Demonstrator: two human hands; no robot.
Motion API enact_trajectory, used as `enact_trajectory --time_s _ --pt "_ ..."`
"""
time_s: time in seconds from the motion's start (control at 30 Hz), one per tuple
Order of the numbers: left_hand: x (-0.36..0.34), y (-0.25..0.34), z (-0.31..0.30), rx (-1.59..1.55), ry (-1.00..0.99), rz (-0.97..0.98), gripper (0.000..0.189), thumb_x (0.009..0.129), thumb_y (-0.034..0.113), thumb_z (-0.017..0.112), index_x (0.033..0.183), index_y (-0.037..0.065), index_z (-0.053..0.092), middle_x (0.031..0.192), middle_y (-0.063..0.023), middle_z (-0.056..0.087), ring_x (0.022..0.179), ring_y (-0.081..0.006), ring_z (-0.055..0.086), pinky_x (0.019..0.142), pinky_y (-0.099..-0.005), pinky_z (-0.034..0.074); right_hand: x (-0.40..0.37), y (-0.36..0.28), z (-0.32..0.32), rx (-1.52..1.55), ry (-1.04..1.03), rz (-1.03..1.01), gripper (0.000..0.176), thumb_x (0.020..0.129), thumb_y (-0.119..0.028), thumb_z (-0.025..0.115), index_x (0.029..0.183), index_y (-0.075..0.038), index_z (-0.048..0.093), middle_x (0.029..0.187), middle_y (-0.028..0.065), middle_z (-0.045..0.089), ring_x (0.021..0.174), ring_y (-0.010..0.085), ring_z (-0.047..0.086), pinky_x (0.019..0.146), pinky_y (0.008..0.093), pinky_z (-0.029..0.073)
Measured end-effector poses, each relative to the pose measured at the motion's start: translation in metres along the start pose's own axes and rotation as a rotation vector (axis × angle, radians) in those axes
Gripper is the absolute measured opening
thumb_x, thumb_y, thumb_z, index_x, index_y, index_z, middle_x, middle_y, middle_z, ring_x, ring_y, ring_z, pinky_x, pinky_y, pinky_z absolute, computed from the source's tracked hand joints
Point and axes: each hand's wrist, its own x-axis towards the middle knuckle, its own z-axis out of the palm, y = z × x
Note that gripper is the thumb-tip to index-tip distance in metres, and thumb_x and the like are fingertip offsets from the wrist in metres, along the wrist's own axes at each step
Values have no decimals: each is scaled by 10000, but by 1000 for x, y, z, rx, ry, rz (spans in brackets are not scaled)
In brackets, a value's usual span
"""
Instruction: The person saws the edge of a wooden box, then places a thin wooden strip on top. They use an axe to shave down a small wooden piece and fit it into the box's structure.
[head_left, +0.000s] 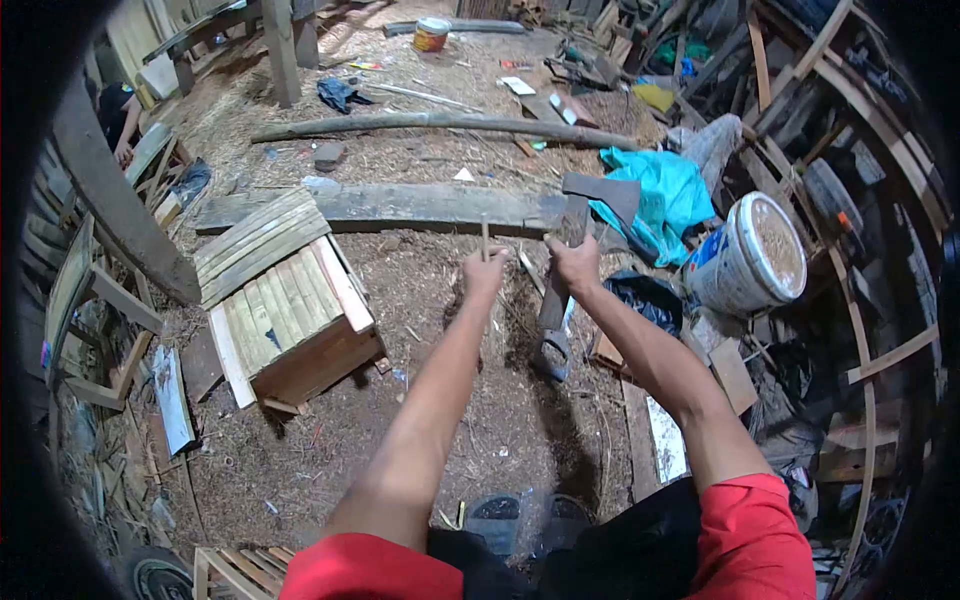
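White bucket beside crumpled turquoise sheet, long pole across littered ground, small orange-and-white tub beyond it.

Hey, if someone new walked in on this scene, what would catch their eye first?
Probably the slatted wooden box, shaped like a little house, sitting left of centre. The bright turquoise plastic right of centre stands out too, beside a white bucket. Between box and plastic, the left hand holds up a thin stick.

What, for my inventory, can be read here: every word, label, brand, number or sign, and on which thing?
Legible text: none.
White bucket: blue markings on its side, too blurred to read.
Red-and-yellow tub: any lettering is too small to read.
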Motion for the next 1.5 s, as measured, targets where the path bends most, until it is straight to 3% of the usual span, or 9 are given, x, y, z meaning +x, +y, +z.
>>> enact_trajectory --time_s 0.07,0.17,0.3,0.53,0.73,1.1,1.2,1.3,1.5 --pt "5 9 13 31 -10 180 160 909 167 716 995 32 707 806 -51 728 589 -74 601 506 -227 455 14 -12 10 33 49 52 334 758 -92 770 1036 20 621 878 105 689 756 217 650 715 362 539" --pt "10 21 29 -160 67 103 158 906 179 719 916 23 699 736 -36 687 577 -82 574 526 -259 449 22 -30 25 -28 93 106 316 796 -13 762 1056 0 584 823 84 669 673 179 655 554 330 550" --pt "24 7 36 -164 79 64 218 898 226 729 904 10 706 739 -42 672 612 -105 582 571 -294 463 33 -27 29 -185 72 118 346 785 11 762 1068 29 563 842 113 682 707 215 692 604 357 589" --pt "17 71 -5 -172 207 -34 214 902 222 726 963 17 706 789 -38 675 696 -130 615 629 -296 477 44 -42 82 212 -65 120 323 739 -103 803 973 21 618 767 90 674 655 193 660 598 344 537" --pt "53 49 -31 -102 385 55 139 937 174 688 973 39 682 813 -28 652 648 -87 557 550 -249 433 34 -40 120 -104 -164 235 161 766 -26 757 859 25 636 733 129 691 609 202 661 569 328 532" --pt "79 79 -53 -105 423 109 225 953 204 663 950 -20 645 769 -79 672 666 -147 653 563 -295 507 68 6 174 466 -478 392 127 806 -42 740 811 64 670 747 127 709 612 186 682 548 303 544" --pt "79 98 -48 372 495 13 434 1001 362 565 1035 -70 593 858 -151 678 783 -285 679 708 -417 517 77 5 181 482 -414 367 112 832 -11 720 846 65 638 767 136 694 601 209 682 536 319 568" --pt "108 69 -54 612 668 248 509 1027 419 466 1138 -72 538 1039 -243 646 979 -390 635 867 -485 459 105 21 191 469 -286 402 107 813 -14 697 838 72 638 709 135 682 584 213 680 519 334 552" --pt "106 96 -39 1040 390 331 497 1042 424 389 1242 -14 513 1153 -306 589 1126 -480 548 968 -493 424 153 110 207 507 -39 426 68 791 13 665 788 56 612 667 113 649 520 219 634 479 346 506"
